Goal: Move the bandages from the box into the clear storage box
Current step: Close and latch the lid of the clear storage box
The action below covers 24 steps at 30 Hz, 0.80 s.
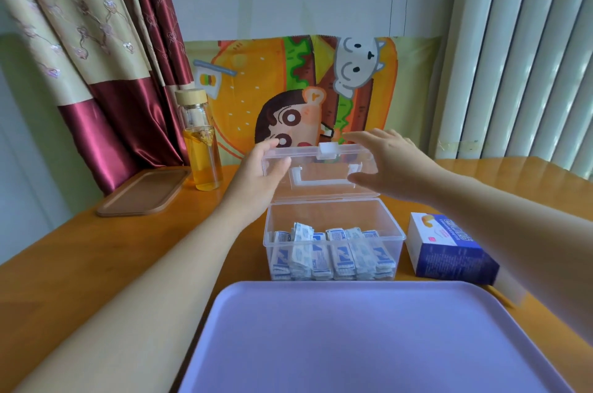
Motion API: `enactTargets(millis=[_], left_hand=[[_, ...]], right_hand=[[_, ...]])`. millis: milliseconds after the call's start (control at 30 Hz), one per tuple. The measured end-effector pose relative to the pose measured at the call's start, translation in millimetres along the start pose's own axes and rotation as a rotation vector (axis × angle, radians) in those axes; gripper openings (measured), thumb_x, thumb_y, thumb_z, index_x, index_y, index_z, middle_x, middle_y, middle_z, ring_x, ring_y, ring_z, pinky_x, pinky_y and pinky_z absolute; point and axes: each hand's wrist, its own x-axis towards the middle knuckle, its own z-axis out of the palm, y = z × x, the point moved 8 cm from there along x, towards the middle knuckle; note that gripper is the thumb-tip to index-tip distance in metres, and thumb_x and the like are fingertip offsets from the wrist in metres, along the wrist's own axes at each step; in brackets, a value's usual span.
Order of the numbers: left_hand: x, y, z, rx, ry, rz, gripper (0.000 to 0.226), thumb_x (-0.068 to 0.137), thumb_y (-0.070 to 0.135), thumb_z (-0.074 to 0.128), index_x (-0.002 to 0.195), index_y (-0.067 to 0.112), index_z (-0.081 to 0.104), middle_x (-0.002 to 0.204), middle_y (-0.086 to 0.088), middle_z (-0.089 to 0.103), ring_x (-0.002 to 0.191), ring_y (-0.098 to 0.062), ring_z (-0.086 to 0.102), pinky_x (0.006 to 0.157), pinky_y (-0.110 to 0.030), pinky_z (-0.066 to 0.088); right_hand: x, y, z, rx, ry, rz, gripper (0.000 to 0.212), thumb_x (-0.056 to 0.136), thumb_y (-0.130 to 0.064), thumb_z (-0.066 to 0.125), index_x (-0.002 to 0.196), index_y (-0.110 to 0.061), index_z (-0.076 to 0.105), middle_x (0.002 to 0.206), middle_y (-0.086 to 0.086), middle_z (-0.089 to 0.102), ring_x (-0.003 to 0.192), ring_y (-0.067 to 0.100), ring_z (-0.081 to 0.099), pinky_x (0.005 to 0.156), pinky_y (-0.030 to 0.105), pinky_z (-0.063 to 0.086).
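A: Where's the clear storage box [333, 234]?

B: Mid table [96, 248], just behind the far edge of the purple tray [353, 344]. Its lid [321, 168] stands up on the back hinge, w/ a white latch [328, 149] on the top edge and a handle [321, 179] below that.

A: Bandages [333, 253]?

B: Inside the clear box, a row of wrapped packs standing on edge along the front wall, approx. the whole width.

A: Any text on them?

B: White wrappers w/ blue print, too small to read. Same for the carton [449, 251]: it lies just right of the clear box, toward the table's right edge, white top w/ an orange pic, dark blue side w/ fine print. No brand legible.

A: Hands?

B: Apart, one at each end of the lid. The left hand [260, 174] pinches the lid's left end, thumb on the front face, fingers over the top. The right hand [385, 161] is at the right end, fingers stretched straight above the top edge, thumb out in front. It's blurred, so can't tell if it touches.

A: Other stuff?

B: Glass bottle [202, 149] w/ amber liquid and a wood cap near the far left corner, and a wooden tray [144, 193] beside it at the left edge. A cartoon cloth [288, 88] w/ a burger hangs behind the far edge, no words on it.
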Motion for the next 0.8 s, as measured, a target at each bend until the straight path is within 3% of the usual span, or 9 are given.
enactTargets(millis=[133,233,500,633,800], left_hand=[[-23.6,7.0,-1.4,0.292,-0.019,0.140,0.042,0.096,0.023,0.051,0.137,0.024,0.043,0.134,0.007,0.044,0.124,-0.004,0.039,0.100,-0.023,0.035],[-44.1,7.8,4.7,0.419,-0.073,0.178,0.041,0.095,0.022,0.053,0.136,0.023,0.045,0.134,0.007,0.043,0.124,-0.005,0.039,0.094,-0.013,0.025],[-76.5,0.0,16.0,0.512,-0.165,0.166,0.042,0.093,0.023,0.057,0.134,0.023,0.047,0.135,0.007,0.041,0.123,-0.007,0.039,0.092,-0.011,0.025],[-83.4,-5.1,19.8,0.518,-0.193,0.155,0.042,0.094,0.025,0.056,0.134,0.024,0.047,0.133,0.010,0.040,0.125,-0.007,0.038,0.096,-0.014,0.025],[-84.0,-6.8,19.6,0.525,-0.188,0.160,0.040,0.094,0.024,0.056,0.133,0.025,0.050,0.131,0.010,0.042,0.124,-0.007,0.039,0.097,-0.014,0.026]], right_hand=[[-15.0,-5.1,5.0,-0.008,-0.028,-0.044,0.047,0.090,-0.034,0.057,0.135,-0.028,0.046,0.135,0.000,0.052,0.124,0.024,0.046,0.103,0.042,0.037],[-33.0,-6.8,16.5,0.026,-0.078,-0.049,0.046,0.088,-0.033,0.060,0.133,-0.028,0.049,0.125,0.002,0.055,0.116,0.025,0.051,0.096,0.044,0.043],[-65.2,-10.8,41.0,0.057,-0.109,-0.055,0.050,0.089,-0.034,0.060,0.136,-0.029,0.046,0.132,0.002,0.048,0.123,0.023,0.041,0.095,0.044,0.045],[-73.1,-11.8,47.4,0.009,-0.115,-0.071,0.051,0.090,-0.039,0.056,0.139,-0.035,0.041,0.138,0.002,0.043,0.126,0.024,0.038,0.101,0.042,0.038],[-76.2,-26.4,53.2,-0.107,-0.086,-0.153,0.057,0.091,-0.050,0.049,0.143,-0.040,0.029,0.149,0.000,0.032,0.136,0.025,0.028,0.112,0.039,0.018]])
